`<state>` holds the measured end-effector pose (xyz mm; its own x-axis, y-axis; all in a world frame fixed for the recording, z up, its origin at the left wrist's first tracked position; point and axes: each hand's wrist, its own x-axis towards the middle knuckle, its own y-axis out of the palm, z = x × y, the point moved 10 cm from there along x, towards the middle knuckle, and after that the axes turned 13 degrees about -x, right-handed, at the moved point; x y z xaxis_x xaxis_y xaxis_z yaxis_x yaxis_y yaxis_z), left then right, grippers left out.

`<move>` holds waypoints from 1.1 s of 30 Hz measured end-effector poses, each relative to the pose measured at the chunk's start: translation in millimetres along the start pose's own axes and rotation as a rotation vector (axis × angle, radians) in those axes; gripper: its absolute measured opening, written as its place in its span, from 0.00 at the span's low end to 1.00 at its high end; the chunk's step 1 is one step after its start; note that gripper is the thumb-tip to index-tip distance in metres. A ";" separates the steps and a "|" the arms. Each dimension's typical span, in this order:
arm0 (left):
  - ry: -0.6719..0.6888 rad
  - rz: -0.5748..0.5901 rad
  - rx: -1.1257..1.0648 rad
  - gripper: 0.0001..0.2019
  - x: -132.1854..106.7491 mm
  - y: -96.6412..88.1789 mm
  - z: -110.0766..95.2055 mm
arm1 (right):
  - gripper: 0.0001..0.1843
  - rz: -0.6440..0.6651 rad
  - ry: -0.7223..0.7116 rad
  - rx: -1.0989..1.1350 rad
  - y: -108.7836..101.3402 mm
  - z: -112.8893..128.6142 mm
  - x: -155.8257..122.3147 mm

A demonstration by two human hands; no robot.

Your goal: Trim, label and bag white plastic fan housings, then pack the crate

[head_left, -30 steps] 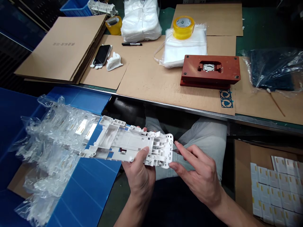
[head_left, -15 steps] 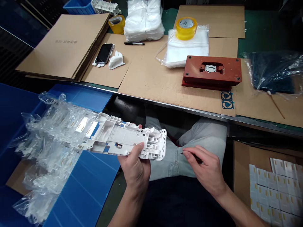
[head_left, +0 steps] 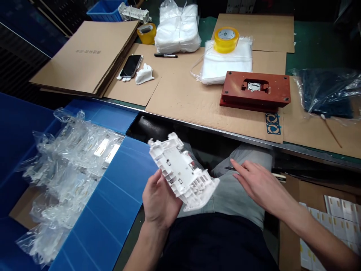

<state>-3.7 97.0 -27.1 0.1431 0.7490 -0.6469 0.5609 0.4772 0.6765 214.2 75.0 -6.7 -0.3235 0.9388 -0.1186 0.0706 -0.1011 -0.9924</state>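
My left hand (head_left: 158,201) grips a white moulded plastic part (head_left: 183,173) from below, over my lap. The part is tilted, its ribbed underside facing up and its long axis running from upper left to lower right. My right hand (head_left: 258,184) hovers to its right above my grey trouser knee (head_left: 234,195), clear of the part. Its fingers are stretched forward, and the tip of a thin dark tool (head_left: 228,168) pokes out from under them.
A blue bin (head_left: 113,210) at left holds clear bags of white parts (head_left: 70,162). On the bench lie cardboard sheets (head_left: 183,98), a red fixture block (head_left: 255,90), yellow tape rolls (head_left: 226,38), white bag stacks, a phone (head_left: 131,66) and a marker. A carton of small white pieces (head_left: 338,214) sits at lower right.
My left hand has swung the white part off the bin towards my lap and turned it over. My right hand has lifted from my thigh, its fingers straightening.
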 end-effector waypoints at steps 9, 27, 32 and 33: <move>-0.618 0.112 -0.124 0.35 -36.7 27.5 61.8 | 0.21 -0.170 -0.350 0.182 -98.9 6.0 50.8; -0.721 0.310 -0.145 0.44 -46.7 31.7 72.5 | 0.27 -0.178 -0.549 0.039 -101.3 25.9 67.3; -0.756 0.263 -0.127 0.45 -48.9 29.5 73.0 | 0.26 -0.201 -0.540 0.005 -103.1 26.7 66.4; -0.760 0.261 -0.128 0.45 -49.3 29.6 73.0 | 0.26 -0.199 -0.539 0.005 -103.3 26.9 66.3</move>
<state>65.4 40.7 -0.8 0.7964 0.3487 -0.4941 0.3424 0.4134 0.8437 160.0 138.8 87.1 -0.7654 0.6395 0.0718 -0.0450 0.0581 -0.9973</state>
